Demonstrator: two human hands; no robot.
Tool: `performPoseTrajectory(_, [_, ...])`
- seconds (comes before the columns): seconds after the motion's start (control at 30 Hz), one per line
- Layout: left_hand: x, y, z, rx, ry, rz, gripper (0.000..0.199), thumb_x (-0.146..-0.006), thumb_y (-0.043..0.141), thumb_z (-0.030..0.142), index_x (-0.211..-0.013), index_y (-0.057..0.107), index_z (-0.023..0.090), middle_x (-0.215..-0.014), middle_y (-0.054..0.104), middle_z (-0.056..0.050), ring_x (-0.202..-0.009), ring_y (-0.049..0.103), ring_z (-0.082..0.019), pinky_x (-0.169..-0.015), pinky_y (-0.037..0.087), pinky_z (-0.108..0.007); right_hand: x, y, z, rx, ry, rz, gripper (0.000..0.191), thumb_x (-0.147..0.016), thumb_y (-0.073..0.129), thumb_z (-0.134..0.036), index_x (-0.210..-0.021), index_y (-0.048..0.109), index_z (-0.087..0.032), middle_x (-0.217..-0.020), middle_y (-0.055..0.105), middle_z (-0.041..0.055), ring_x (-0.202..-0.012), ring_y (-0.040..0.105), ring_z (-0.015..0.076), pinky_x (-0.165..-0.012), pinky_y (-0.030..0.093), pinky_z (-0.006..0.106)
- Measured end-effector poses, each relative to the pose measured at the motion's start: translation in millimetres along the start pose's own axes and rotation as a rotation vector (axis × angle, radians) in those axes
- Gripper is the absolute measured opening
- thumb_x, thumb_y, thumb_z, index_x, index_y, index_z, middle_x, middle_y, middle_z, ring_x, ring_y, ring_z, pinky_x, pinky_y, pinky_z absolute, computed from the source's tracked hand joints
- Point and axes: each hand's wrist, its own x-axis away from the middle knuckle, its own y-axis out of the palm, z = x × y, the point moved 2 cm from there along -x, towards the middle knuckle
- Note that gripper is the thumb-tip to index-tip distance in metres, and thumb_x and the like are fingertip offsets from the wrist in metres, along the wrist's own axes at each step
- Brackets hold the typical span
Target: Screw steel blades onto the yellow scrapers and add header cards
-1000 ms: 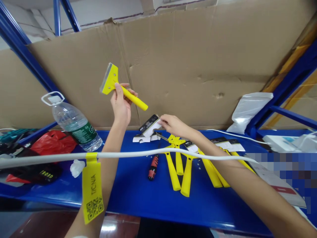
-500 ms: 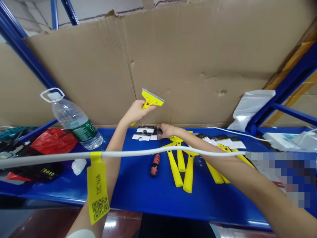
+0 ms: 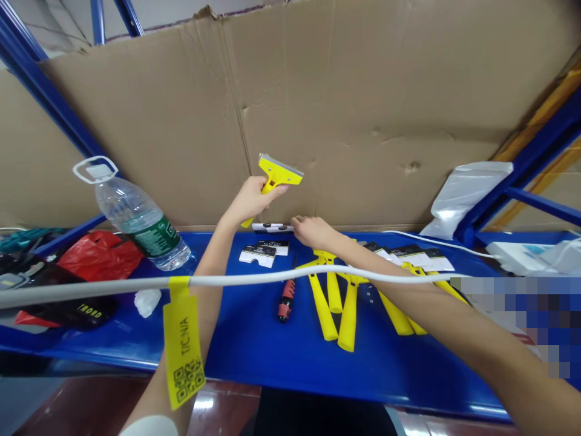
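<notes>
My left hand (image 3: 249, 197) is closed around the handle of a yellow scraper (image 3: 281, 172), raised in front of the cardboard with its wide head up. My right hand (image 3: 314, 231) pinches the end of a black-and-white packet (image 3: 273, 228) near the back of the blue table. Just below it, two similar packets (image 3: 256, 255) lie partly overlapping. A red-and-black screwdriver (image 3: 285, 301) rests nearer to me. Several yellow scrapers (image 3: 347, 315) lie beside it, partly behind my right forearm, with tiny metal pieces close by.
A white cable (image 3: 254, 279) with a yellow tag (image 3: 184, 351) crosses the view in front of my arms. On the left stand a water bottle (image 3: 140, 212) and a red bag (image 3: 102, 254). More packets (image 3: 415, 257) lie to the right. Cardboard (image 3: 363, 109) walls off the back.
My right hand has pulled a packet from the small group and moved it slightly back and up. The scraper in my left hand has risen a little and turned slightly.
</notes>
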Motion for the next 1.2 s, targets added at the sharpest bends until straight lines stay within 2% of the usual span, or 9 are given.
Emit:
performPoseTrajectory(0.1, [-1, -0.4, -2, 0.058, -0.023, 0.027, 0.043, -0.096, 0.081, 0.057, -0.079, 0.061, 0.024, -0.055, 0.052, 0.003, -0.043, 0.045, -0.013, -0.044, 0.031, -0.028, 11, -23, 8, -0.036, 0.037, 0.093, 0.03, -0.12, 0.044, -0.027, -0.135, 0.065, -0.012, -0.123, 0.08, 0.0229, -0.101, 0.08, 0.0335, -0.091, 0.059, 0.044])
performPoseTrajectory(0.2, [-3, -1.4, -6, 0.07, -0.052, 0.086, 0.039, -0.098, 0.08, 0.057, -0.083, 0.069, 0.022, -0.054, 0.052, 0.004, -0.04, 0.045, -0.012, -0.042, 0.032, -0.027, 27, -46, 17, -0.105, 0.048, 0.242, 0.03, -0.121, 0.039, -0.029, -0.131, 0.064, -0.015, -0.118, 0.08, 0.0222, -0.098, 0.079, 0.0344, -0.088, 0.058, 0.042])
performPoseTrajectory(0.37, [-2, 6.5, -7, 0.146, -0.131, 0.07, 0.047, -0.092, 0.089, 0.059, -0.076, 0.068, 0.022, -0.047, 0.051, 0.004, -0.035, 0.039, -0.009, -0.038, 0.028, -0.025, 53, -66, 29, -0.231, 0.009, 0.581, 0.034, -0.121, 0.029, -0.025, -0.134, 0.06, -0.018, -0.157, 0.066, 0.024, -0.143, 0.067, 0.0305, -0.117, 0.056, 0.046])
performPoseTrajectory(0.47, [1, 20.4, -3, 0.315, -0.208, -0.04, 0.046, -0.084, 0.098, 0.06, -0.088, 0.071, 0.022, -0.045, 0.043, 0.009, -0.035, 0.034, -0.007, -0.038, 0.027, -0.024, 65, -71, 34, -0.346, -0.082, 0.784, 0.025, -0.119, 0.041, -0.028, -0.126, 0.064, -0.023, -0.165, 0.061, 0.0222, -0.152, 0.062, 0.0317, -0.126, 0.053, 0.056])
performPoseTrajectory(0.57, [3, 32.4, 4, 0.399, -0.187, -0.026, 0.049, -0.078, 0.103, 0.055, -0.097, 0.073, 0.021, -0.047, 0.047, 0.009, -0.035, 0.036, -0.007, -0.038, 0.028, -0.024, 71, -73, 40, -0.519, -0.135, 0.936, 0.015, -0.11, 0.067, -0.036, -0.12, 0.065, -0.025, -0.16, 0.064, 0.0221, -0.147, 0.065, 0.0368, -0.121, 0.059, 0.062])
performPoseTrajectory(0.7, [4, 40.9, 13, 0.381, -0.097, 0.062, 0.049, -0.074, 0.106, 0.046, -0.097, 0.071, 0.02, -0.06, 0.062, 0.005, -0.036, 0.044, -0.007, -0.037, 0.035, -0.025, 69, -73, 48, -0.855, -0.012, 0.956, 0.057, -0.097, 0.085, -0.04, -0.142, 0.054, -0.023, -0.16, 0.059, 0.0222, -0.119, 0.079, 0.0318, -0.107, 0.069, 0.055])
performPoseTrajectory(0.77, [5, 43.0, 15, 0.378, -0.07, 0.084, 0.048, -0.075, 0.105, 0.046, -0.095, 0.07, 0.02, -0.061, 0.062, 0.005, -0.037, 0.045, -0.007, -0.038, 0.035, -0.024, 67, -73, 50, -1.003, 0.038, 0.936, 0.065, -0.092, 0.088, -0.042, -0.142, 0.05, -0.025, -0.16, 0.058, 0.0201, -0.111, 0.082, 0.0281, -0.107, 0.07, 0.052])
performPoseTrajectory(0.97, [4, 47.0, 15, 0.415, -0.057, 0.108, 0.049, -0.077, 0.103, 0.05, -0.093, 0.067, 0.021, -0.052, 0.053, 0.009, -0.036, 0.042, -0.007, -0.039, 0.033, -0.024, 62, -71, 51, -1.157, 0.113, 0.869, 0.053, -0.089, 0.09, -0.049, -0.12, 0.053, -0.026, -0.113, 0.078, 0.0087, -0.1, 0.083, 0.0271, -0.103, 0.069, 0.051])
performPoseTrajectory(1.2, [5, 51.0, 14, 0.433, -0.043, 0.104, 0.05, -0.079, 0.101, 0.052, -0.093, 0.065, 0.021, -0.051, 0.053, 0.008, -0.035, 0.043, -0.008, -0.039, 0.035, -0.023, 58, -63, 56, -1.183, 0.094, 0.945, 0.054, -0.088, 0.093, -0.047, -0.118, 0.053, -0.027, -0.121, 0.071, 0.0063, -0.091, 0.08, 0.0196, -0.088, 0.067, 0.04])
